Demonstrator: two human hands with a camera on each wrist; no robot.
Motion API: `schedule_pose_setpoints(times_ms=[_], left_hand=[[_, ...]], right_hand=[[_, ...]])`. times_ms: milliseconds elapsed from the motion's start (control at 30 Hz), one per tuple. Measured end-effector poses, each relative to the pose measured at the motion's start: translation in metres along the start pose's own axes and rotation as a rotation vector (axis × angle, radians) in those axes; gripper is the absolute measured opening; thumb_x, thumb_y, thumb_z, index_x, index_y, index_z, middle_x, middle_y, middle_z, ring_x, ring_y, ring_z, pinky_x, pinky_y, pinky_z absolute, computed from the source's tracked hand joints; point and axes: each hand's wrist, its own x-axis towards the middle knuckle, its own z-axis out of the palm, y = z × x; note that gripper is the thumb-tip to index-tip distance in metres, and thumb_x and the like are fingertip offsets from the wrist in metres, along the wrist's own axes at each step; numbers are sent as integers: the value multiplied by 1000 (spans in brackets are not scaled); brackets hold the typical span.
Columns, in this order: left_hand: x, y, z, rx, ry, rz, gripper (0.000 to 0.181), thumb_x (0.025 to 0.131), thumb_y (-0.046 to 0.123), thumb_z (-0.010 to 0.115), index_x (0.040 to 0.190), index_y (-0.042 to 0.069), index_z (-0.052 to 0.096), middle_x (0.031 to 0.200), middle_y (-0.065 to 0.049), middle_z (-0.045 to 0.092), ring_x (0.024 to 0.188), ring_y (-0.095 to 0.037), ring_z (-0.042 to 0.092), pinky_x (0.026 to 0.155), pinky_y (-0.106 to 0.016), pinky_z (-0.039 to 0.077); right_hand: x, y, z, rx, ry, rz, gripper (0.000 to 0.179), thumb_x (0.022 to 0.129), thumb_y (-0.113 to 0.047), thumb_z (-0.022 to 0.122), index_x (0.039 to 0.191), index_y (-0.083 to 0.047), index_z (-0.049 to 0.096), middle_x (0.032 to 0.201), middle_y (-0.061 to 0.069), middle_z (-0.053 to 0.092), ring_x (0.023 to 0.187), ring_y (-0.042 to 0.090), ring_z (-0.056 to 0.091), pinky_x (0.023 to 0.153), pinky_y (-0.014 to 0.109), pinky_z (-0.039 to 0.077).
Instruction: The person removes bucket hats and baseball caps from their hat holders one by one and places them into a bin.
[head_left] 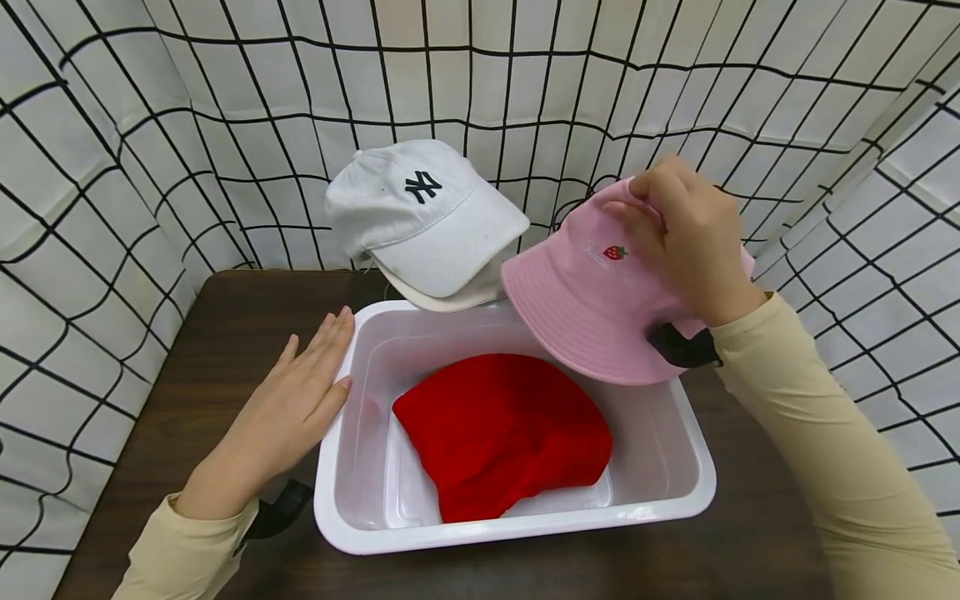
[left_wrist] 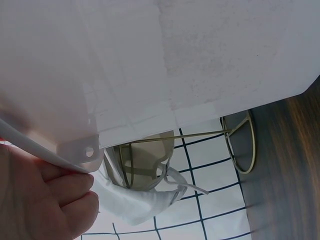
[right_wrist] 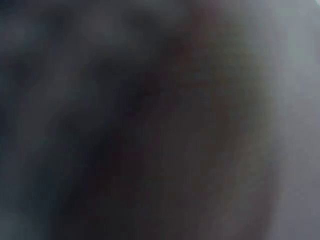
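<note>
My right hand (head_left: 693,237) pinches the crown of a pink bucket hat (head_left: 577,292) with a small strawberry on its front. The hat hangs tilted over the back right corner of a white plastic bin (head_left: 517,533), its brim covering part of the rim. Inside the bin lies a soft red fabric item (head_left: 510,425), rounded along its far side. Against the bin's left rim rests my left hand (head_left: 296,404), fingers straight; in the left wrist view its fingers (left_wrist: 75,200) touch under the rim. The right wrist view is too dark and blurred to read.
Behind the bin, a white baseball cap (head_left: 427,217) with dark letters sits above a beige brim (head_left: 450,298). A thin brass-coloured wire stand (left_wrist: 252,145) shows beneath them. Black wire grid panels (head_left: 517,125) enclose the dark wooden table (head_left: 225,333) at back and sides.
</note>
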Motion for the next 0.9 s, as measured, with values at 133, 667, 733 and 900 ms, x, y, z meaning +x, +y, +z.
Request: schedule_pose_setpoints(times_ms=[133, 667, 733, 900], left_hand=[[0, 0, 0, -1, 1, -4, 63, 98, 22, 43, 150, 2, 15, 155, -15, 19, 141, -33, 19, 110, -57, 8], [-1, -1, 1, -18, -1, -4, 62, 98, 19, 43, 150, 2, 15, 155, -14, 18, 141, -31, 18, 111, -55, 7], [-1, 0, 1, -20, 0, -5, 62, 98, 19, 43, 150, 2, 15, 155, -14, 18, 141, -31, 18, 111, -56, 7], [-1, 0, 1, -16, -2, -10, 62, 98, 20, 43, 150, 3, 14, 155, -14, 18, 141, -31, 18, 111, -55, 7]], right_hand=[[-2, -17, 12, -12, 167, -97, 17, 84, -7, 71, 78, -1, 56, 63, 13, 49, 47, 25, 46, 43, 37, 38], [-14, -91, 39, -27, 50, -482, 8, 85, -1, 65, 80, -3, 59, 66, 6, 49, 50, 18, 40, 48, 25, 40], [-13, -95, 37, 8, -9, -417, 10, 86, -8, 66, 80, -4, 59, 67, 6, 51, 52, 17, 42, 49, 25, 41], [-8, -93, 21, 104, -265, -257, 25, 79, -15, 74, 98, -3, 63, 88, 9, 61, 76, 24, 57, 69, 35, 49]])
